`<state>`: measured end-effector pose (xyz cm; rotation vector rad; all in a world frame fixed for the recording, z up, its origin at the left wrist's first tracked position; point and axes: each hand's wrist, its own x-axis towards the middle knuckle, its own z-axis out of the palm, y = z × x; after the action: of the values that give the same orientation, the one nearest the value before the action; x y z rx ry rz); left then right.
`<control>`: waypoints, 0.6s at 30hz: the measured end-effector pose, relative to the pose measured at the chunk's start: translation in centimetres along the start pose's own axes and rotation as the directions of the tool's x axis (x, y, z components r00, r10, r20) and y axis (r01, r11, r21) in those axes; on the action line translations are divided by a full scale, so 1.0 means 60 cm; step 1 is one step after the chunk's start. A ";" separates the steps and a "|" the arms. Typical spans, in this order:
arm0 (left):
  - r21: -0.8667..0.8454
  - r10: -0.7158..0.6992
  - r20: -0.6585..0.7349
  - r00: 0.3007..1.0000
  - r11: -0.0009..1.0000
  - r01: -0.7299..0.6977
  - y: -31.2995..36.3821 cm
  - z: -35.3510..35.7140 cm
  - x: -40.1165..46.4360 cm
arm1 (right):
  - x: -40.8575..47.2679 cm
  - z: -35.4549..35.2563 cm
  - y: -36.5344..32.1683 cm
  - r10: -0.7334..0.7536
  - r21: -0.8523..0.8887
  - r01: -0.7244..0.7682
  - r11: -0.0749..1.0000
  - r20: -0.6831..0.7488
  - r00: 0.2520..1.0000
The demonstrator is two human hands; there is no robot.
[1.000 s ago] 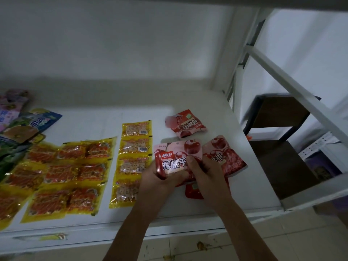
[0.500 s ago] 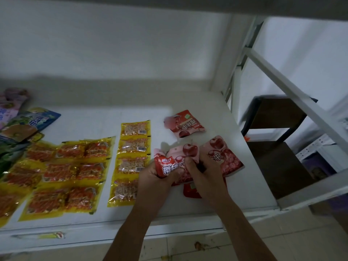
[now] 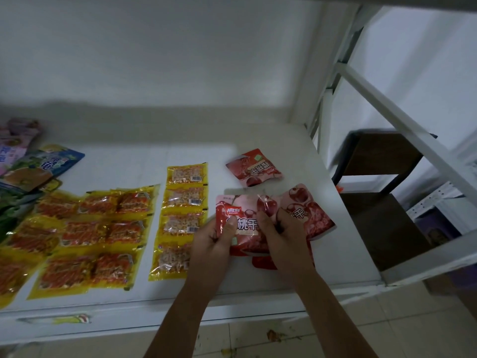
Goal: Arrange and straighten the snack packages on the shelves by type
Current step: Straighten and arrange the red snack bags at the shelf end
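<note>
Where the two forearms rise from the bottom edge, the person's hands meet over the front right part of the white shelf (image 3: 144, 161). The left hand (image 3: 211, 244) grips the left side of a pink-and-red cherry packet (image 3: 245, 218), thumb pressed flat across its front and hiding the first printed character. The right hand (image 3: 281, 236) holds the same packet's right side with curled fingers, covering much of its lower half. Beneath the right wrist, a red packet (image 3: 263, 263) shows only as a sliver, so its print cannot be read. A second cherry packet (image 3: 309, 213) lies partly under the held one, fanned out to the right, its left side hidden.

Just left of the hands runs a column of four yellow nut packets (image 3: 184, 200); the nearest one is partly covered by the left hand. Farther left lie yellow packets with orange contents (image 3: 108, 228) in rows, the outermost cut off by the frame edge.

Behind the hands, a third cherry packet (image 3: 254, 169) lies alone, rotated so its print reads upside down. At the far left, a blue packet (image 3: 59, 158) and pink and green wrappers overlap in a heap, blurred and cropped, their labels unreadable. Beyond the shelf's right upright, a dark wooden chair (image 3: 382, 202) stands in shadow.
</note>
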<state>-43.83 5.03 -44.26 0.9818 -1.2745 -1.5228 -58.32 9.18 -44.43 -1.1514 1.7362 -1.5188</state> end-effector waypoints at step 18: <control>0.039 0.079 -0.232 0.969 0.997 -0.071 -0.001 0.011 0.002 | -0.015 0.008 -0.023 -0.112 -0.196 0.105 0.975 -0.028 0.993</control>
<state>-44.51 5.12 -44.24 1.0859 -1.1563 -1.2914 -57.14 9.75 -43.34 -1.3419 1.9098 -1.4681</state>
